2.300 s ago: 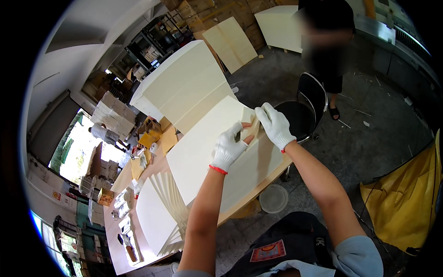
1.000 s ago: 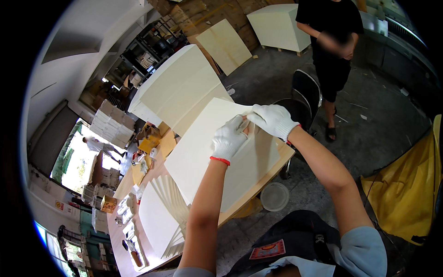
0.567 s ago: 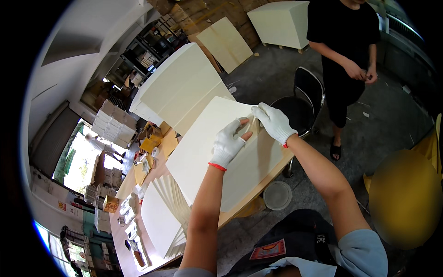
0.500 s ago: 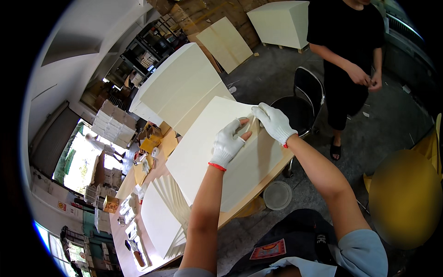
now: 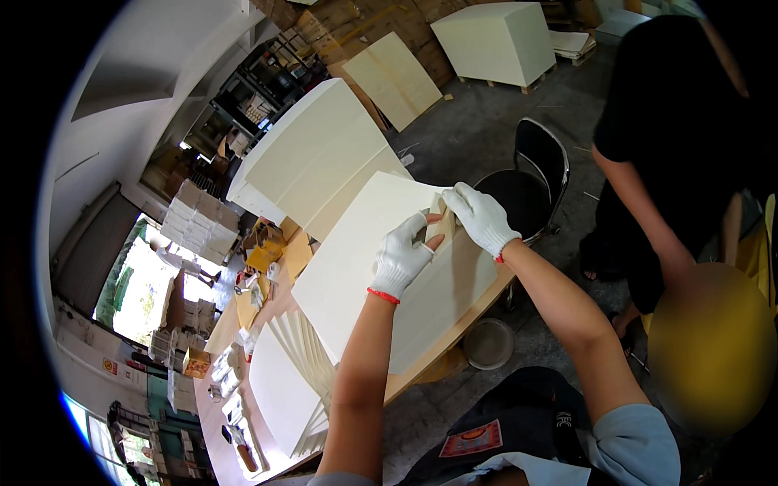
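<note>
Clock centre = gap between left hand (image 5: 403, 255) and right hand (image 5: 480, 217), plugged by curled sheet edges (image 5: 442, 223). Room: 12 over floor (image 5: 448, 146), 6 between forearms (image 5: 366, 348), 9 low across white sheets (image 5: 361, 235). Blockers: tall stack (image 5: 316, 150) at 10, chair (image 5: 515, 196) at 2, co-worker (image 5: 660, 105) farther out beyond it.

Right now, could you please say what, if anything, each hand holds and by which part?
The white-gloved right hand appears to hold flat cream sheets by their raised corner; the white-gloved left hand is open beside it, no grip visible.
</note>
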Demonstrator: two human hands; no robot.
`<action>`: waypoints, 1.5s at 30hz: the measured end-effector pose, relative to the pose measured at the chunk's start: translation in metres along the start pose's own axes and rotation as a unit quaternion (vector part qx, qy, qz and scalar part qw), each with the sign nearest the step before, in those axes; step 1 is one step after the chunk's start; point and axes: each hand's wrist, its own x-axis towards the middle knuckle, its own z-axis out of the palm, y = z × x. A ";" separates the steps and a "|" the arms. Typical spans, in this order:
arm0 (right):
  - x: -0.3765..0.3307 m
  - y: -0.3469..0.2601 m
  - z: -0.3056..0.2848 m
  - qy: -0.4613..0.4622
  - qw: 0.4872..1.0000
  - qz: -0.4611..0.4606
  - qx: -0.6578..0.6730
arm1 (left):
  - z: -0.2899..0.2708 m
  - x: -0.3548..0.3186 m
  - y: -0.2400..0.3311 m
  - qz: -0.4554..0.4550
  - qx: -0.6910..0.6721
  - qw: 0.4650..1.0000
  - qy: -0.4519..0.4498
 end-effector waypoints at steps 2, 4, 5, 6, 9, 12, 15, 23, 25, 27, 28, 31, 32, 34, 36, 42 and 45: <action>0.000 0.002 0.000 0.000 1.000 0.003 -0.001 | -0.001 0.002 0.002 -0.016 0.018 1.000 -0.013; 0.000 0.002 0.000 -0.004 1.000 0.005 0.003 | 0.000 0.002 -0.001 -0.001 0.014 1.000 0.001; 0.000 0.001 -0.001 -0.008 1.000 0.004 0.006 | 0.002 0.002 -0.007 0.021 0.002 1.000 0.022; -0.001 0.000 0.000 -0.009 1.000 0.003 0.005 | 0.004 0.002 -0.011 0.044 -0.010 0.998 0.043; -0.001 0.002 0.000 0.000 1.000 0.002 -0.008 | 0.004 0.001 -0.001 0.110 0.017 0.992 0.065; -0.001 0.002 0.001 0.008 1.000 -0.007 -0.006 | 0.000 0.001 -0.004 0.082 0.033 0.995 0.033; -0.002 0.004 0.001 0.011 1.000 -0.003 -0.005 | -0.001 -0.002 0.014 0.041 0.089 0.995 0.011; -0.003 -0.002 -0.002 0.003 1.000 -0.001 0.012 | 0.001 -0.003 0.008 0.043 0.040 0.998 0.032; -0.004 -0.004 -0.003 0.003 1.000 -0.002 0.013 | 0.003 -0.002 0.005 0.061 0.022 0.997 0.052; -0.003 0.001 0.000 0.012 1.000 -0.008 0.007 | 0.004 -0.001 0.006 0.069 0.005 0.995 0.068; -0.003 0.004 0.002 0.020 1.000 -0.012 0.006 | 0.004 -0.001 0.006 0.079 0.024 0.995 0.065; -0.003 0.010 0.008 0.046 0.999 -0.021 0.015 | 0.002 -0.001 0.008 0.079 0.077 0.993 0.045; -0.003 0.010 0.009 0.045 0.999 -0.014 0.017 | 0.000 -0.003 0.015 0.061 0.094 0.993 0.032; -0.004 0.010 0.010 0.046 0.999 -0.010 0.019 | 0.000 -0.004 0.017 0.043 0.105 0.993 0.023; -0.004 0.012 0.013 0.047 0.999 -0.017 0.015 | 0.001 -0.005 0.014 0.043 0.095 0.994 0.033; 0.001 0.025 0.017 0.052 0.998 -0.045 -0.005 | 0.001 -0.004 0.018 0.050 0.081 0.995 0.029; -0.001 0.016 0.012 0.040 0.999 -0.020 0.021 | 0.003 -0.004 0.011 0.091 0.086 0.991 0.041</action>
